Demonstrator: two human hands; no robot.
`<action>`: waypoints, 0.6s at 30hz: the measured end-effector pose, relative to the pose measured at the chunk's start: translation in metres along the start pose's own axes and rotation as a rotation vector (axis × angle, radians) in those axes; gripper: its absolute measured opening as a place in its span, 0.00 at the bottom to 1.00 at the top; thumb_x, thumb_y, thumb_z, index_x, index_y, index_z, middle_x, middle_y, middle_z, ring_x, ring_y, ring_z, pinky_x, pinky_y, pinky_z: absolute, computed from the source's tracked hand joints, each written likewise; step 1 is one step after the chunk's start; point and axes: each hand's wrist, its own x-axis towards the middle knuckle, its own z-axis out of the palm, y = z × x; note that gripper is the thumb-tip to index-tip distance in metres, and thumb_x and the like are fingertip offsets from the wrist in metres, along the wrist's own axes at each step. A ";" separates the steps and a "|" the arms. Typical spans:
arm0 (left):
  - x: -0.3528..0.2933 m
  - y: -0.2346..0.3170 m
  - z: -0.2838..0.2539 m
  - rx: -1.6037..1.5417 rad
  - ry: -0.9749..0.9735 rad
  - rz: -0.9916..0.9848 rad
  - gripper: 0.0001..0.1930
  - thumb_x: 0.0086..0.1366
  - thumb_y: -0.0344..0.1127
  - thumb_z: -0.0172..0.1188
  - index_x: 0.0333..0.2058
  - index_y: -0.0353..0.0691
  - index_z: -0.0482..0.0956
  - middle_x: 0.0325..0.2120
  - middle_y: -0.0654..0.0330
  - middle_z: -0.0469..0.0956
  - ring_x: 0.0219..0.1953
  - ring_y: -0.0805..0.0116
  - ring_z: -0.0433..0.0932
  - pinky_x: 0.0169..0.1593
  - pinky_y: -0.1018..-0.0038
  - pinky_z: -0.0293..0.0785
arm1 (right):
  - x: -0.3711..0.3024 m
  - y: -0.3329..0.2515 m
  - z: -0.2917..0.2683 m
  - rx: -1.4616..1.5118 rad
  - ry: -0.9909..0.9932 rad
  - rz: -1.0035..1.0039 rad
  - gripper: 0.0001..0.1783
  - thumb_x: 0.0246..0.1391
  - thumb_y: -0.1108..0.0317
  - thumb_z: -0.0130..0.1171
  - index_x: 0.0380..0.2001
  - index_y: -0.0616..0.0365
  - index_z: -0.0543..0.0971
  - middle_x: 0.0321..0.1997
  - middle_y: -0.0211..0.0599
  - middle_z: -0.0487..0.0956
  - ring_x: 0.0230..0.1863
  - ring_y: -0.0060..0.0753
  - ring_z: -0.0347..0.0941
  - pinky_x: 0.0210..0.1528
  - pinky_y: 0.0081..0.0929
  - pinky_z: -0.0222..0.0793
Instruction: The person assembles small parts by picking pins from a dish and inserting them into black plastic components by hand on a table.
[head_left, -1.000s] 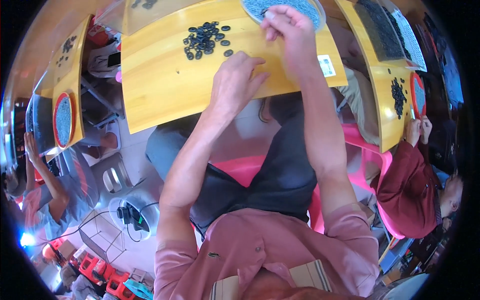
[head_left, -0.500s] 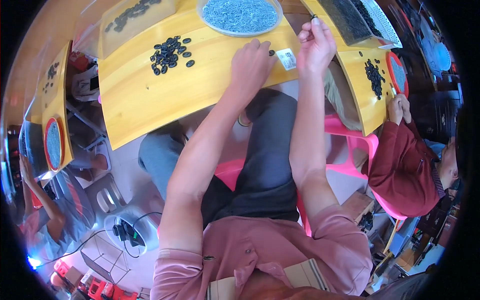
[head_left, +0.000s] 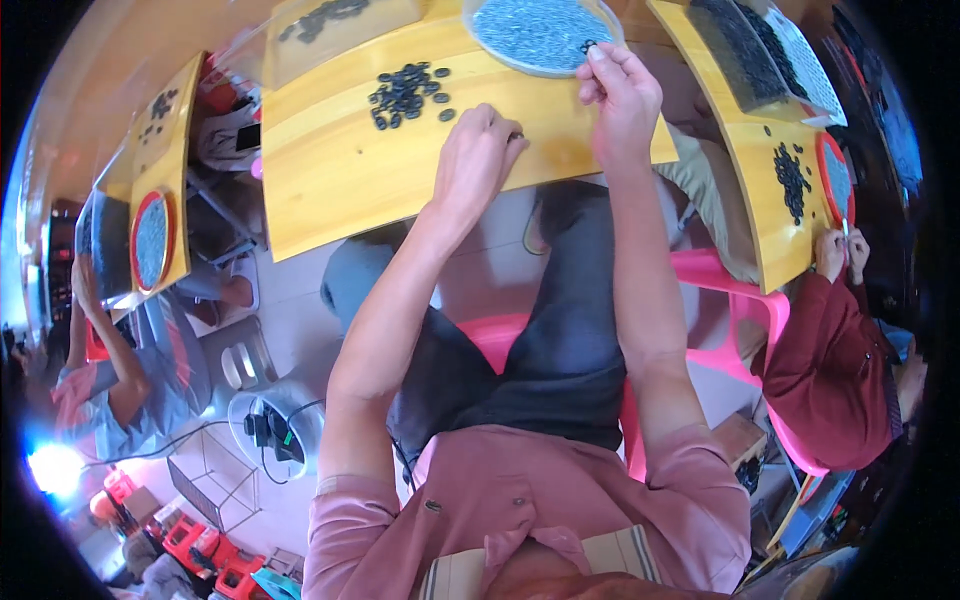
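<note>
On the yellow table (head_left: 330, 190), my left hand (head_left: 475, 155) rests with its fingers closed around a small black oval piece (head_left: 516, 136), which shows at the fingertips. My right hand (head_left: 625, 100) is raised at the right edge of a round clear tub (head_left: 560, 72) and pinches a small black piece (head_left: 588, 46) between thumb and finger. Bluish-silver metal pins (head_left: 540, 28) fill the tub. Left of my left hand lies a loose pile of black oval pieces (head_left: 402, 95), with a few apart at its right side.
A clear bin (head_left: 345, 35) with black pieces stands at the far left of my table. On the right, a person in a maroon top (head_left: 825, 370) works at another table with black pieces (head_left: 790, 185). Another person (head_left: 125, 390) sits at the left. A pink stool (head_left: 730, 310) stands at my right.
The view has shifted, moving the table rightward in the picture. My right hand has come closer to the tub with its black piece. The white label beside my left hand no longer shows.
</note>
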 end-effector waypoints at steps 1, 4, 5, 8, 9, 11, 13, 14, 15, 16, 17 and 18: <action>-0.007 -0.004 -0.010 0.018 -0.010 -0.013 0.09 0.57 0.34 0.66 0.34 0.36 0.83 0.29 0.52 0.77 0.37 0.53 0.77 0.41 0.62 0.74 | -0.003 -0.001 0.012 -0.062 -0.045 0.017 0.10 0.57 0.71 0.61 0.39 0.66 0.77 0.25 0.34 0.79 0.20 0.17 0.69 0.25 0.16 0.64; -0.025 -0.015 -0.035 0.060 -0.025 -0.063 0.09 0.58 0.34 0.66 0.35 0.36 0.82 0.31 0.52 0.77 0.37 0.53 0.78 0.41 0.63 0.75 | -0.010 0.011 0.045 -0.147 -0.160 0.054 0.10 0.56 0.70 0.62 0.38 0.66 0.78 0.25 0.34 0.80 0.20 0.15 0.69 0.23 0.15 0.64; -0.029 -0.020 -0.041 0.050 -0.010 -0.054 0.08 0.58 0.33 0.66 0.35 0.36 0.81 0.31 0.53 0.78 0.35 0.53 0.80 0.38 0.63 0.77 | -0.012 0.017 0.055 -0.173 -0.219 0.076 0.10 0.56 0.70 0.62 0.38 0.66 0.78 0.24 0.33 0.80 0.20 0.14 0.69 0.22 0.15 0.64; -0.039 -0.033 -0.051 0.017 0.015 -0.073 0.09 0.57 0.32 0.66 0.35 0.36 0.81 0.30 0.53 0.79 0.31 0.54 0.80 0.36 0.65 0.77 | -0.016 0.037 0.076 -0.247 -0.344 0.098 0.10 0.56 0.70 0.62 0.37 0.66 0.78 0.23 0.32 0.79 0.18 0.14 0.68 0.21 0.14 0.63; -0.040 -0.036 -0.053 0.015 0.024 -0.078 0.09 0.57 0.32 0.66 0.35 0.36 0.81 0.30 0.53 0.79 0.31 0.54 0.80 0.36 0.65 0.77 | -0.016 0.043 0.080 -0.252 -0.379 0.110 0.10 0.56 0.70 0.61 0.37 0.67 0.78 0.23 0.32 0.80 0.18 0.13 0.68 0.21 0.14 0.64; -0.045 -0.042 -0.058 -0.145 0.113 -0.171 0.07 0.56 0.29 0.67 0.33 0.36 0.81 0.27 0.55 0.81 0.30 0.58 0.81 0.36 0.67 0.78 | -0.018 0.050 0.087 -0.270 -0.419 0.136 0.10 0.56 0.70 0.61 0.37 0.66 0.78 0.24 0.33 0.80 0.18 0.14 0.68 0.21 0.14 0.64; -0.046 -0.049 -0.065 -0.453 0.142 -0.424 0.06 0.57 0.27 0.67 0.33 0.34 0.81 0.28 0.56 0.82 0.30 0.64 0.81 0.36 0.71 0.78 | -0.022 0.057 0.090 -0.289 -0.458 0.164 0.09 0.57 0.70 0.61 0.37 0.66 0.78 0.24 0.33 0.80 0.18 0.14 0.68 0.21 0.14 0.64; -0.043 -0.046 -0.071 -0.768 0.156 -0.662 0.06 0.57 0.26 0.67 0.33 0.32 0.82 0.28 0.57 0.83 0.30 0.70 0.81 0.35 0.75 0.77 | -0.023 0.058 0.087 -0.306 -0.500 0.208 0.10 0.57 0.70 0.60 0.38 0.66 0.78 0.25 0.34 0.81 0.19 0.16 0.69 0.23 0.16 0.65; -0.039 -0.043 -0.080 -0.886 0.177 -0.729 0.06 0.58 0.24 0.67 0.34 0.31 0.82 0.29 0.59 0.83 0.32 0.77 0.79 0.37 0.80 0.76 | -0.025 0.060 0.085 -0.322 -0.542 0.252 0.10 0.58 0.69 0.59 0.39 0.66 0.78 0.26 0.35 0.81 0.20 0.18 0.70 0.25 0.18 0.67; -0.040 -0.047 -0.082 -0.888 0.186 -0.736 0.06 0.58 0.24 0.67 0.34 0.31 0.82 0.29 0.59 0.83 0.32 0.77 0.79 0.37 0.80 0.76 | -0.026 0.061 0.087 -0.324 -0.551 0.257 0.10 0.58 0.69 0.59 0.39 0.66 0.78 0.26 0.35 0.81 0.20 0.18 0.70 0.25 0.18 0.67; -0.040 -0.052 -0.083 -1.022 0.243 -0.733 0.07 0.58 0.24 0.67 0.36 0.32 0.82 0.30 0.58 0.82 0.32 0.77 0.79 0.37 0.81 0.75 | -0.027 0.063 0.089 -0.303 -0.601 0.289 0.10 0.58 0.70 0.58 0.40 0.67 0.77 0.27 0.37 0.81 0.21 0.20 0.73 0.26 0.19 0.68; -0.039 -0.056 -0.085 -1.155 0.302 -0.726 0.08 0.59 0.24 0.67 0.38 0.33 0.81 0.30 0.58 0.82 0.32 0.76 0.79 0.37 0.83 0.74 | -0.028 0.064 0.090 -0.282 -0.650 0.321 0.10 0.59 0.70 0.58 0.40 0.67 0.77 0.29 0.39 0.82 0.22 0.22 0.75 0.27 0.19 0.70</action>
